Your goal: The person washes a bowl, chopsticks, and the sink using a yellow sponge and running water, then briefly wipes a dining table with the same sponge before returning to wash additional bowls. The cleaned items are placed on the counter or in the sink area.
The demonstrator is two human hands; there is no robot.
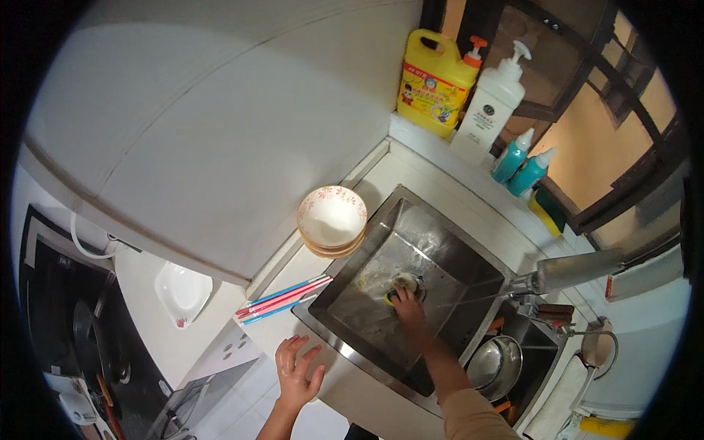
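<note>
My right hand (408, 302) reaches down into the steel sink (352, 257), its fingers bent at the round drain (419, 287). A small yellow and dark thing (389, 298) shows beside the fingertips; its kind is hard to tell, and the fingers partly hide it. My left hand (295, 372) hangs over the counter's front edge with fingers apart, holding nothing. From the faucet (524, 284), a thin stream of water runs into the basin. Left of the sink stands a stack of flower-patterned bowls (331, 220), close to several pink, blue and white chopsticks (286, 299).
Along the window ledge stand a yellow jug (436, 82), a white pump bottle (493, 106), two teal bottles (522, 161) and a sponge (546, 211). A metal pot (497, 367) sits in the smaller right basin. Far left are a white dish (182, 292) and a black stove (55, 293).
</note>
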